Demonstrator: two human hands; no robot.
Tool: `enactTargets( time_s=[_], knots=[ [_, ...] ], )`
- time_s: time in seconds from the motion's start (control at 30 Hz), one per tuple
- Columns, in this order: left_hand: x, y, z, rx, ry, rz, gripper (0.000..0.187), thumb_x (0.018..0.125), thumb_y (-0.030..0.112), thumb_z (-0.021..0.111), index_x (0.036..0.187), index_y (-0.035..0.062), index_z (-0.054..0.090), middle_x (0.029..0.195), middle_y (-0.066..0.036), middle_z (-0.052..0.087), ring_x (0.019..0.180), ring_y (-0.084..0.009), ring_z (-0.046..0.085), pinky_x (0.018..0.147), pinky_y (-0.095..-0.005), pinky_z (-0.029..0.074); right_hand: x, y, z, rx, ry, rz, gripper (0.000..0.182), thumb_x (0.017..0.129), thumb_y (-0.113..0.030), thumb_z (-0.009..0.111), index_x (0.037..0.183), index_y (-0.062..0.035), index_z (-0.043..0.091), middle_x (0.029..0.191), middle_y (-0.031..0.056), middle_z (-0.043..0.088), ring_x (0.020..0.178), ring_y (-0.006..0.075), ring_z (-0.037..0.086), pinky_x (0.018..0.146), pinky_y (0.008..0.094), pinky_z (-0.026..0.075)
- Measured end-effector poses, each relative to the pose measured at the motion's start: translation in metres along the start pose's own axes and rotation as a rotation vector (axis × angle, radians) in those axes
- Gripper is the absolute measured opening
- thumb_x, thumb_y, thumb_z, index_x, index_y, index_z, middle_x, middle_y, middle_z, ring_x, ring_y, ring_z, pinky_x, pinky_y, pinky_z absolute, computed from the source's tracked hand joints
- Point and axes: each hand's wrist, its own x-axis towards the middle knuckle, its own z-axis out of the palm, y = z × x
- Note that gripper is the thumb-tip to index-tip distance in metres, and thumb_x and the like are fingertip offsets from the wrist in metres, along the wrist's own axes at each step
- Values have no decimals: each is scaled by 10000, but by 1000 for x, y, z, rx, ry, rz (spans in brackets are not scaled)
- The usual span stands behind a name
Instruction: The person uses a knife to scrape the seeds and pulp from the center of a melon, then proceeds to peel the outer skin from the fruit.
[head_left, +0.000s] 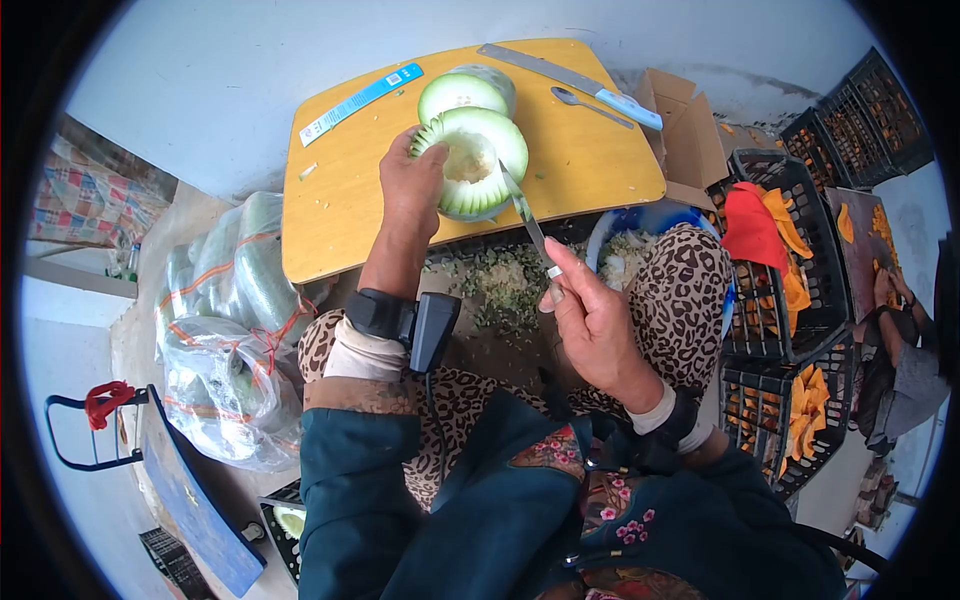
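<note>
On the yellow table (340,210), my left hand (413,180) holds the left side of a hollowed half of green-white melon (508,150). Cut notches run along the melon's left and lower rim. My right hand (595,325) grips the handle of a small knife (524,208), whose tip touches the right part of the melon's rim. Behind this half lies another melon piece (460,92), its pale cut face toward me.
A blue packet (362,103), a long blue-handled knife (570,78) and a spoon (590,104) lie on the table. Right are a cardboard box (685,130), black crates (785,340) of orange pieces and a co-worker's hands (888,290). Bagged melons (225,330) stand left; scraps (505,285) lie below.
</note>
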Motion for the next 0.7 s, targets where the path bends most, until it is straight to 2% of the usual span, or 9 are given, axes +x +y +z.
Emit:
enactTargets(
  time_s=[0.27,0.37,0.67,0.7],
  knots=[
    [-2,3,1,20,8,-3,414,846,2,605,1252,-44,539,1038,-146,650,874,-194,644,732,-316,539,-2,1,2,-5,8,-1,448,937,4,484,1384,-6,451,865,172,635,768,254,673,698,327,522],
    [-2,2,1,22,9,5,414,843,1,605,1250,-44,541,1035,-144,652,872,-194,644,733,-315,538,-4,0,2,-7,3,11,476,948,37,467,1416,-42,441,852,78,625,775,118,600,729,255,492],
    [2,-1,0,-8,2,-7,393,844,-5,602,1232,-41,552,1031,-138,655,869,-191,646,741,-311,540,-7,6,5,32,4,21,476,957,30,467,1425,-45,432,877,73,610,780,113,588,732,253,489],
    [2,-2,0,-15,0,-4,389,845,-6,601,1229,-42,553,1031,-138,656,868,-190,646,742,-311,540,-7,6,4,31,10,16,467,950,25,472,1412,-34,439,869,100,617,777,154,619,717,275,501]
  ],
)
